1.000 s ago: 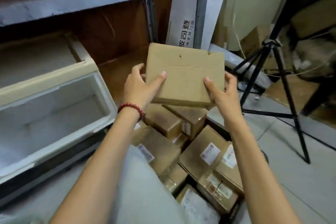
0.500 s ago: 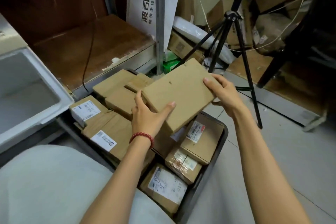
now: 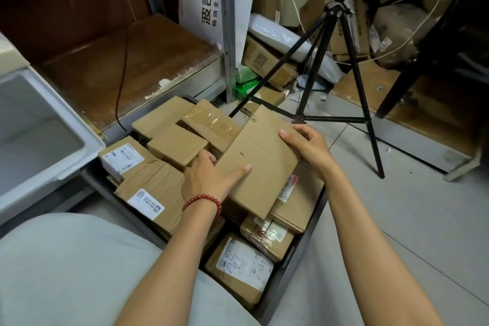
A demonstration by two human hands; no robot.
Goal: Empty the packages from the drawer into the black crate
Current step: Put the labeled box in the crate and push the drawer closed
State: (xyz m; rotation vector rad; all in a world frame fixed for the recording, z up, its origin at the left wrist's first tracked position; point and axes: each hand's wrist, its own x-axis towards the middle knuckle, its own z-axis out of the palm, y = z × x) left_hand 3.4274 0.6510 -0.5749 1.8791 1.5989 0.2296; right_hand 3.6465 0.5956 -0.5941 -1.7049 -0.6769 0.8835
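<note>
- Our left hand and right hand grip the flat brown cardboard package by opposite edges, thumbs on top and fingers wrapped round.
- Below the grip, we see smaller brown cardboard boxes filling the black plastic crate. We cannot tell whether the held package touches them.
- Left of the grip is the open white plastic drawer.
- Beyond the grip stands a black metal tripod.

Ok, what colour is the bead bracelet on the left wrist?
Dark red bead bracelet, head view.
</note>
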